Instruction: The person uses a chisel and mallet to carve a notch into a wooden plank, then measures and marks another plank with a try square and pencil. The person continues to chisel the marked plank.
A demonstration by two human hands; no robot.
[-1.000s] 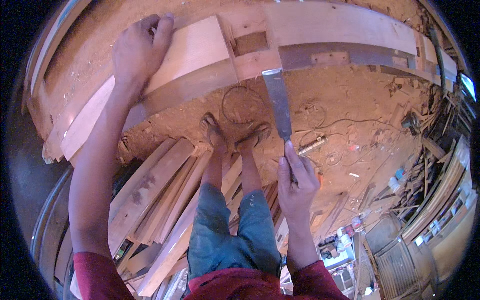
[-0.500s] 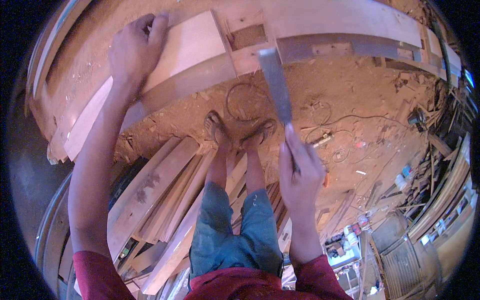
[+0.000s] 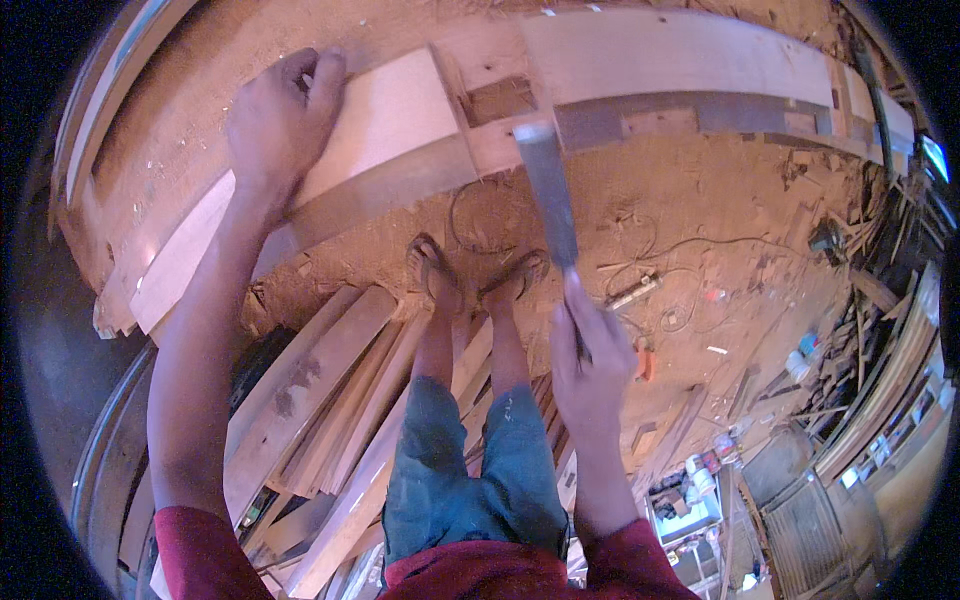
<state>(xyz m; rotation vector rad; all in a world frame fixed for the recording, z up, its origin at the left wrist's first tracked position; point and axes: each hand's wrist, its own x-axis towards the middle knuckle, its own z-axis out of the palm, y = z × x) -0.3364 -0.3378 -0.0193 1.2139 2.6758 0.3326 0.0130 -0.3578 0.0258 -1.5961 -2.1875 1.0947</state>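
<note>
One flat chisel point(image 3: 548, 200): near end gripped in my right hand point(image 3: 593, 355), fingers closed round it.
Blade axis: forward from those fingers, leaning left; tip blurred, contact unclear.
Left hand point(image 3: 280, 125): fingers curled at the timber beam point(image 3: 395, 110); cannot tell whether gripping.
Mortise point(image 3: 502, 100): beyond blade tip, slightly left; tip nearer than left hand.

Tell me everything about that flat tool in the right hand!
The flat tool looks like metal: long, dark grey and blade-like, with a paler, squarish far end. It slants away and a little left, toward the wooden beam; I can't tell whether they touch. The right hand grips its near end, hiding most of any handle.
</note>
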